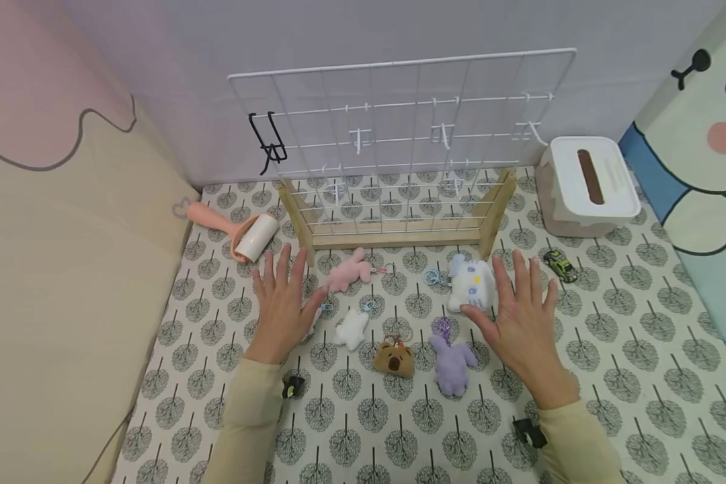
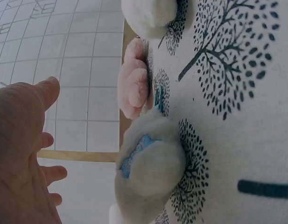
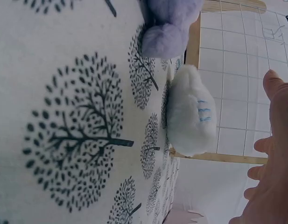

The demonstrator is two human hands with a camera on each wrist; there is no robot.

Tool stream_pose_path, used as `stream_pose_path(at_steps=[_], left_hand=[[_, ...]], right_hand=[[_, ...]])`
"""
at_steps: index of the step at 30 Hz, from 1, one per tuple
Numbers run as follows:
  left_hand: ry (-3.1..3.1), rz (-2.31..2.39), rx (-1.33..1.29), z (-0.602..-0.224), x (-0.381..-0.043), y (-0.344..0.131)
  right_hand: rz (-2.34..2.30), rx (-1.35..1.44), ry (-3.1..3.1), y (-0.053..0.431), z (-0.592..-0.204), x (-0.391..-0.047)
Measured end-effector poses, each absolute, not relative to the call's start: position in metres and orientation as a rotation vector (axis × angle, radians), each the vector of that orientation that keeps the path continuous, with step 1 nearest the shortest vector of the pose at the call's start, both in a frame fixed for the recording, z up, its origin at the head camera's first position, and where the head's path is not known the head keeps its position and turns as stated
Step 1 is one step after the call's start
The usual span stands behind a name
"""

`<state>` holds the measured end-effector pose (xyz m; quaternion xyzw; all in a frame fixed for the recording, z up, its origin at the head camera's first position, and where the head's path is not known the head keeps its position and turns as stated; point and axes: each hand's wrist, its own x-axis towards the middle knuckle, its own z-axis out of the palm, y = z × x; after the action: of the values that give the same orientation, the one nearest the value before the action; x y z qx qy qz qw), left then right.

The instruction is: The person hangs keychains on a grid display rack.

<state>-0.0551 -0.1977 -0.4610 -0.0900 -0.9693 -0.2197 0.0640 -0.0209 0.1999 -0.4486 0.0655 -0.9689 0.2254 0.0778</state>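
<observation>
My left hand (image 1: 281,309), fingers spread, hovers over the left of the patterned cloth and holds nothing. Partly hidden under it is a white plush with a blue patch (image 2: 151,163). Just right of its fingers lies a pink plush keychain (image 1: 346,271). My right hand (image 1: 523,326), also spread and holding nothing, is beside a white cat plush (image 1: 472,286) with blue eyes and a blue clasp. Between the hands lie a white plush keychain (image 1: 353,329), a brown bear-face keychain (image 1: 394,359) and a purple long-eared plush keychain (image 1: 452,366).
Behind the plushes stands a white wire grid rack (image 1: 399,141) on a wooden base, with several white hooks and a black hook (image 1: 271,146). A peach-handled lint roller (image 1: 242,232) lies at left. At right are a white-lidded box (image 1: 593,178) and a green toy car (image 1: 559,266).
</observation>
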Motion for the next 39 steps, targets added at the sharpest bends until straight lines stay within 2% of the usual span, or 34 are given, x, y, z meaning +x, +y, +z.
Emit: stream_pose_path(at_steps=[13, 21, 30, 39], left_hand=[[-2.997, -0.764, -0.243, -0.476, -0.053, -0.201], [-3.15, -0.824, -0.001, -0.476, -0.041, -0.197], [-3.133, -0.794, -0.063, -0.484, -0.039, -0.195], [-3.021, -0.873, -0.112, -0.491, -0.04, -0.192]], right_hand=[[0.741, 0.176, -2.913, 0.204, -0.463, -0.028], [1.29, 0.163, -2.821, 0.23, -0.466, -0.073], [1.636, 0.201, -2.805, 0.249, -0.484, -0.11], [1.711, 0.21, -2.738, 0.245, -0.495, -0.131]])
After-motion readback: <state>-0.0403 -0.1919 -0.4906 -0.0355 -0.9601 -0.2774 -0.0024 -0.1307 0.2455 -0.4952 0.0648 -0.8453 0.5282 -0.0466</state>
